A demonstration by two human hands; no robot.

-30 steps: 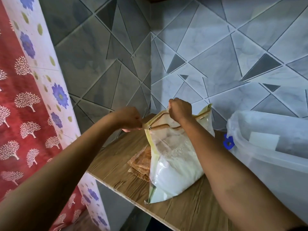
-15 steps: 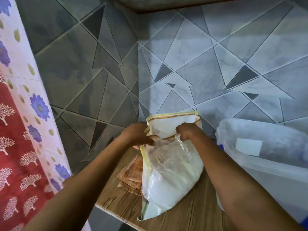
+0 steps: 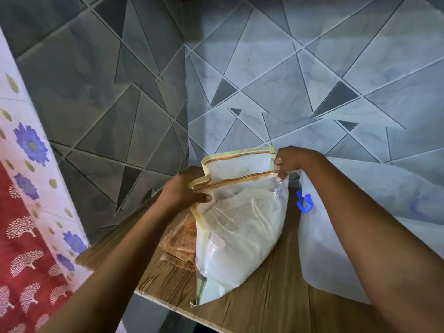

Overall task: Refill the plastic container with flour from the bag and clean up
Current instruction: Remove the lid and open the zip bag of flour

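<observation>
Head view shows the clear zippered flour bag with yellow trim (image 3: 237, 231) on the wooden shelf (image 3: 276, 306), beside the translucent plastic container (image 3: 336, 255), left hand (image 3: 185, 191) and right hand (image 3: 292, 162) pinching its mouth apart; opening seems underway, lifting and pouring likely next.

One wide-angle view from my head, looking forward and down, close over the wooden surface (image 3: 264, 296) at lower centre; tiled wall corner (image 3: 186, 92) fills the upper frame.
</observation>
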